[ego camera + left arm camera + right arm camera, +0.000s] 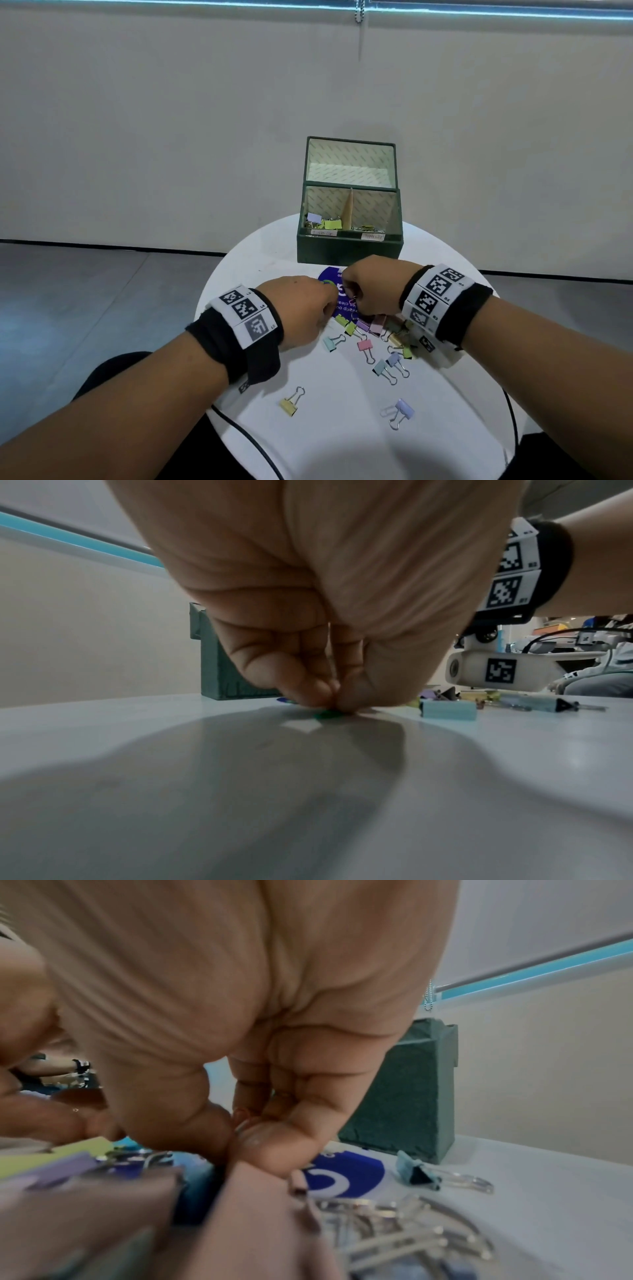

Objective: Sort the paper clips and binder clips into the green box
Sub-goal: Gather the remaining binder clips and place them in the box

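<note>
The green box (349,245) stands open at the back of the round white table (342,445); its left compartment holds binder clips, its right one paper clips. Just in front of it my left hand (329,291) pinches a green paper clip (327,715) that lies on the table. My right hand (352,295) is right beside the left one, fingers curled, thumb and fingertips pinching a small pink paper clip (242,1118). A heap of pastel binder clips (376,327) lies under the right wrist. More lie nearer me, among them a yellow one (289,406) and a lilac one (404,409).
A round blue sticker (330,274) on the tabletop lies beneath both hands. A black cable (246,435) crosses the table's near left edge. Grey floor and a pale wall surround the small table.
</note>
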A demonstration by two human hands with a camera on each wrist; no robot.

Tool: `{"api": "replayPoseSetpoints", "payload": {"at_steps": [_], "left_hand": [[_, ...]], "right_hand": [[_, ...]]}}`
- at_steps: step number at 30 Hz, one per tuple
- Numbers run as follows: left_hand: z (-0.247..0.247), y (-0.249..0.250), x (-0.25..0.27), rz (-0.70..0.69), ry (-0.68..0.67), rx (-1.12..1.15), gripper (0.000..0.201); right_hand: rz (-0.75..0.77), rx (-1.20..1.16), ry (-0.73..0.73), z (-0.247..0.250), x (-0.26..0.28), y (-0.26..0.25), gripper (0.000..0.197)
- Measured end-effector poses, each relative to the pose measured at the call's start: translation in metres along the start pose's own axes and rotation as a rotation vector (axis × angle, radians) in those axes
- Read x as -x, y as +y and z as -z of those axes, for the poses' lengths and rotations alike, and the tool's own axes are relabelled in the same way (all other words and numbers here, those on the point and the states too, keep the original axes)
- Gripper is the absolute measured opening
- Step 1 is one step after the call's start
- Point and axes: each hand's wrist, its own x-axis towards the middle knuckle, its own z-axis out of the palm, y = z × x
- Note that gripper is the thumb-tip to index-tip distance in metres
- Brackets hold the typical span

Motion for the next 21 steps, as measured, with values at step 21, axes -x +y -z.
{"api": "replayPoseSetpoints", "payload": {"at_steps": [21], "left_hand": [[0.003, 0.001, 0.005, 0.161, 0.117, 0.058, 0.044]], "right_hand": [[-0.103, -0.089, 0.425, 0.072, -0.016, 0.063, 0.017]]}}
